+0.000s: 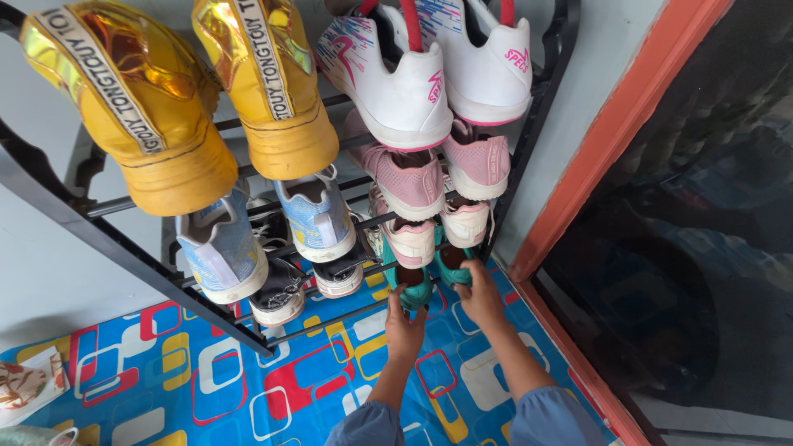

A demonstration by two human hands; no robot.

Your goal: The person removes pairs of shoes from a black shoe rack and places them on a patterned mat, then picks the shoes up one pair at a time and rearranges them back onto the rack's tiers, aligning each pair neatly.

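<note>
I look down a black tiered shoe rack (pixel 124 248). My left hand (pixel 403 324) grips the heel of a teal shoe (pixel 410 291) on the lowest tier. My right hand (pixel 479 296) holds the heel of the matching teal shoe (pixel 453 271) beside it. Both shoes rest toe-in on the bottom bars, partly hidden by the pink and white shoes (pixel 413 239) above. Blue-grey sleeves cover my forearms.
Higher tiers carry a yellow metallic pair (pixel 165 107), white sneakers with pink marks (pixel 429 74), pink shoes (pixel 413 173), light blue shoes (pixel 223 248) and black and white shoes (pixel 281 297). A blue patterned mat (pixel 248 388) covers the floor. An orange door frame (pixel 603 149) and dark glass stand right.
</note>
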